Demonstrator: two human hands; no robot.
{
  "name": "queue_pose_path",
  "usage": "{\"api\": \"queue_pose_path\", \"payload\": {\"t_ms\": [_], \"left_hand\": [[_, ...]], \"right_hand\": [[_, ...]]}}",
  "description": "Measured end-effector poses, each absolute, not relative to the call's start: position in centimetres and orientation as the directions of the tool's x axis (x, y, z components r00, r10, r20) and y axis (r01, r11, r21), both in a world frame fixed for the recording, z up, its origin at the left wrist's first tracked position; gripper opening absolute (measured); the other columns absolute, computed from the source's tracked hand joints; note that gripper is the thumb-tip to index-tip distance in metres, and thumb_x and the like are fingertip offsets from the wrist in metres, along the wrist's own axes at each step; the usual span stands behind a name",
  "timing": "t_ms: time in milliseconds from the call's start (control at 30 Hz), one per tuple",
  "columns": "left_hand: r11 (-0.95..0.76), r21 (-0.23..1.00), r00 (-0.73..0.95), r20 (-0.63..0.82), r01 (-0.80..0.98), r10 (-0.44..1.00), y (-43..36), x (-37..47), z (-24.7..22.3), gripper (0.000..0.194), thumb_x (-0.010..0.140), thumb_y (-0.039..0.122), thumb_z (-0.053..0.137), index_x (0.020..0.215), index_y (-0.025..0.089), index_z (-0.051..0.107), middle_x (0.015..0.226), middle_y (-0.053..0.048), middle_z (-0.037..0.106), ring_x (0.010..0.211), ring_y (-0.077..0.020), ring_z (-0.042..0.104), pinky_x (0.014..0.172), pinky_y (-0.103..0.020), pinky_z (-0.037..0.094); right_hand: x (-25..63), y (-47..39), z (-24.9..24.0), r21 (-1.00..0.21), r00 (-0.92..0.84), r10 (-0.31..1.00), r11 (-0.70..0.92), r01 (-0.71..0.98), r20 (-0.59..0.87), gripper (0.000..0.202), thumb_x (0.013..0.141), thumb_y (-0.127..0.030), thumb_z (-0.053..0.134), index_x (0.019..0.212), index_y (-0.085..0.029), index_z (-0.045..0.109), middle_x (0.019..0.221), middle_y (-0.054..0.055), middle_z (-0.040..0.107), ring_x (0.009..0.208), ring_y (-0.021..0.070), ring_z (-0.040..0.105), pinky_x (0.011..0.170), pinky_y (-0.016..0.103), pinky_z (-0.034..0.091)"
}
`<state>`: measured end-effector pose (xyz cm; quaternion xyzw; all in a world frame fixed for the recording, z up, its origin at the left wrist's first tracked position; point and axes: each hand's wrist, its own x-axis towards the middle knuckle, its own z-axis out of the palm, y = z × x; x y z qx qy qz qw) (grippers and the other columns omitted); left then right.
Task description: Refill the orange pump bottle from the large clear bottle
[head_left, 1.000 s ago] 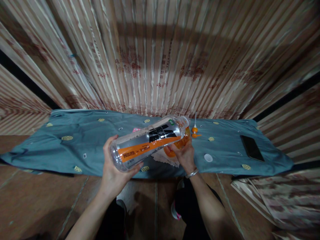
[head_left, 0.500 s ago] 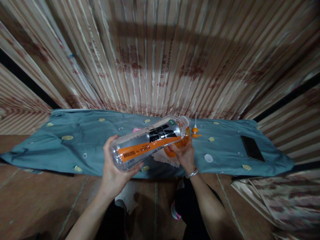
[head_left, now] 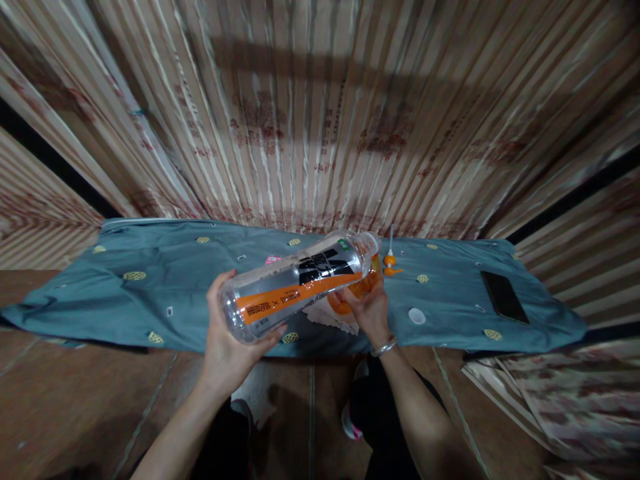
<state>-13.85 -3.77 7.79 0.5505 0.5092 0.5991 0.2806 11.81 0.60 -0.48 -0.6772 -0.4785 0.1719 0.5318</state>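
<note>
My left hand (head_left: 235,350) is wrapped round the base of a large clear plastic bottle (head_left: 295,287) with a silver, black and orange label. The bottle is tilted, its neck pointing right and away from me. Its mouth is at the top of an orange bottle (head_left: 367,283), where the exact contact is hard to see. My right hand (head_left: 371,310) grips that orange bottle, which the clear bottle partly covers. Just right of it lies an orange pump head (head_left: 390,262) with a pale tube. A white round cap (head_left: 417,316) rests near my right wrist.
A teal cloth with yellow pineapple prints (head_left: 165,280) covers the long narrow table. A dark phone (head_left: 504,297) lies at the right. Under the bottles are a pale tissue-like sheet (head_left: 333,319) and a small pink item (head_left: 273,260). Striped curtains (head_left: 320,120) hang behind.
</note>
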Motion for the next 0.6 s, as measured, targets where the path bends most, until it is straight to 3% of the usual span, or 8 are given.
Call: {"api": "queue_pose_path", "payload": {"t_ms": [400,600], "left_hand": [[-0.329,0.92,-0.239,0.376,0.213,0.895,-3.89,-13.88,6.99,0.096,0.054,0.033,0.101,0.138,0.034,0.055,0.12,-0.005,0.068,0.101,-0.0313,0.073,0.096,-0.059,0.066],[-0.348,0.907,-0.21,0.398,0.239,0.893,-3.78,-14.1,6.87,0.096,0.056,0.035,0.1,0.139,0.034,0.053,0.118,-0.005,0.068,0.099,-0.0311,0.074,0.089,-0.055,0.068]], "right_hand": [[11.85,0.55,-0.39,-0.887,0.488,0.831,0.015,0.461,0.268,0.068,0.069,-0.062,0.08,0.119,-0.022,0.058,0.111,0.017,0.081,0.107,0.038,0.078,0.09,0.051,0.063],[11.8,0.59,-0.48,-0.89,0.492,0.831,0.009,0.455,0.26,0.071,0.069,-0.062,0.08,0.123,-0.021,0.058,0.114,0.017,0.081,0.106,0.0368,0.077,0.092,0.051,0.062]]}}
